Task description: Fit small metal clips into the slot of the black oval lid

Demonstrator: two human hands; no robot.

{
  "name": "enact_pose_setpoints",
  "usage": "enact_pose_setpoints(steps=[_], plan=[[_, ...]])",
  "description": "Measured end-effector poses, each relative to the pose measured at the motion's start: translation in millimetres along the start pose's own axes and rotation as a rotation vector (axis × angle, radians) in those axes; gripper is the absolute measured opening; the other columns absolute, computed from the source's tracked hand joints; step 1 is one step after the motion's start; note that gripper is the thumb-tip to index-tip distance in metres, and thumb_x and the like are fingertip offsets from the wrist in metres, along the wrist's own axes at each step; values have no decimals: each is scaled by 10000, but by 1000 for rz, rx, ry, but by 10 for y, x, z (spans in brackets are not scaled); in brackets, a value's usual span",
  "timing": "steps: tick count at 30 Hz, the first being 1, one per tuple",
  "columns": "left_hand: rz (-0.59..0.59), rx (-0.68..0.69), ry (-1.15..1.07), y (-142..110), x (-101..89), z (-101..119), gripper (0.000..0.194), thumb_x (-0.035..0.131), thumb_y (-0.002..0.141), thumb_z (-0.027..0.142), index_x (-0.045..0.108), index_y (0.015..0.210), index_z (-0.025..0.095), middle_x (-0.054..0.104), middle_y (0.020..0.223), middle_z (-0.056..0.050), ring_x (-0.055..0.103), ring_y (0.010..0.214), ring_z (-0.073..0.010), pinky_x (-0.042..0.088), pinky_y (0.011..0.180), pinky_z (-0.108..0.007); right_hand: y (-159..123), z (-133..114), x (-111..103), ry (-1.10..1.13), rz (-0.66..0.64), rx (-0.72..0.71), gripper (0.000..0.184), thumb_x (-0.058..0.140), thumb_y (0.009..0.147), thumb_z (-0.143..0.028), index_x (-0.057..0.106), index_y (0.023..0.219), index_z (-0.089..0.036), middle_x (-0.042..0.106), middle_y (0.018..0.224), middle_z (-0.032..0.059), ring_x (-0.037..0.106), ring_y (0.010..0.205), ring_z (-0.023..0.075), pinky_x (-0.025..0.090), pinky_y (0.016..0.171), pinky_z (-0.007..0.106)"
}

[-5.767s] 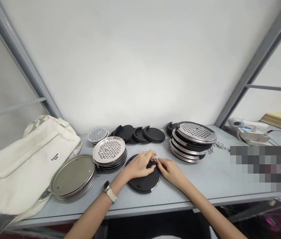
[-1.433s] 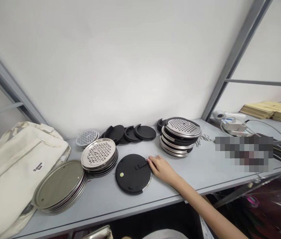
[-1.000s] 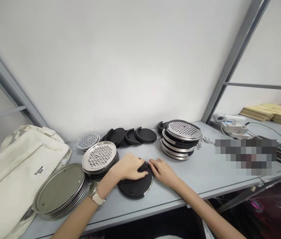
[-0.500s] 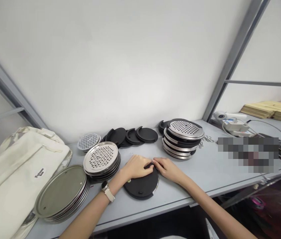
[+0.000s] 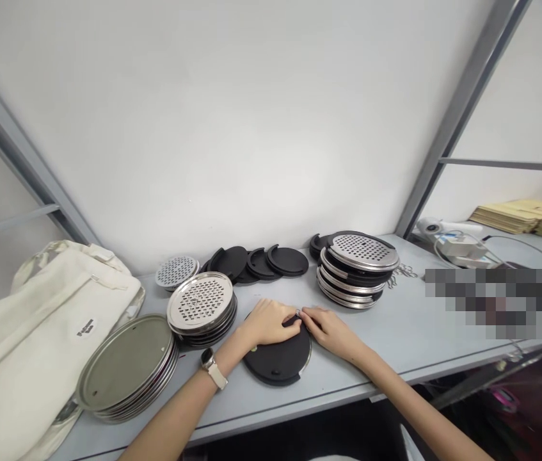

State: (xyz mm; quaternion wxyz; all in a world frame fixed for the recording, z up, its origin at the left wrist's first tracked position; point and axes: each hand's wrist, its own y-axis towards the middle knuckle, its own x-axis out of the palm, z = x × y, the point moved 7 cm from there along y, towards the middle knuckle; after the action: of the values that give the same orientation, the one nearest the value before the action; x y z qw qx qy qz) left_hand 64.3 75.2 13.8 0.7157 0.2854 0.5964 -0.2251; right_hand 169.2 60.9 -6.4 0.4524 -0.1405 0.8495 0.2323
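A round black disc (image 5: 278,362) with a thin shiny rim lies flat on the table in front of me. My left hand (image 5: 271,321) rests over its upper part, the thumb and fingers closed on its far edge. My right hand (image 5: 329,330) pinches at that same edge, its fingertips touching those of the left. A tiny bright bit of metal (image 5: 298,313) shows between the fingertips, too small to name. To the left stands a stack of round perforated metal grater plates (image 5: 200,299). Behind on the right, grater plates (image 5: 364,251) and black discs are piled together.
Several black discs (image 5: 288,261) and a smaller perforated plate (image 5: 175,271) lie along the wall. Olive-coloured round plates (image 5: 129,362) are stacked beside a cream bag (image 5: 52,339). Small metal hooks (image 5: 402,272) lie right of the pile. Cables and yellowish flat pieces (image 5: 515,214) are farther right.
The view has shifted slightly, so everything sits a little farther right. Both hands keep their place at the disc's edge, with only a small shift of the fingertips.
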Motion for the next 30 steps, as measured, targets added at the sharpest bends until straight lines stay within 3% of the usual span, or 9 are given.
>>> enact_pose_setpoints(steps=[10, 24, 30], plan=[[13, 27, 3, -11, -18, 24, 260, 476, 846, 371, 639, 734, 202, 669, 684, -18, 589, 594, -165, 329, 558, -254, -9, -5, -7, 37, 9, 8, 378, 295, 971, -296, 526, 690, -194, 569, 616, 7, 545, 641, 163, 382, 635, 260], [10, 47, -7, -23, -33, 45, 243, 495, 818, 376, 633, 727, 198, 657, 670, -18, 576, 592, -163, 319, 557, -255, -16, 38, 2, 103, -10, 33, 414, 280, 984, -334, 592, 757, -183, 638, 709, 31, 576, 697, 175, 389, 668, 271], [31, 52, -13, -15, -39, 37, 198, 510, 794, 342, 600, 693, 197, 640, 642, -4, 543, 553, -147, 259, 525, -263, -14, 32, -1, 88, -13, 27, 427, 272, 976, -353, 591, 749, -184, 629, 691, 39, 566, 676, 179, 378, 659, 275]])
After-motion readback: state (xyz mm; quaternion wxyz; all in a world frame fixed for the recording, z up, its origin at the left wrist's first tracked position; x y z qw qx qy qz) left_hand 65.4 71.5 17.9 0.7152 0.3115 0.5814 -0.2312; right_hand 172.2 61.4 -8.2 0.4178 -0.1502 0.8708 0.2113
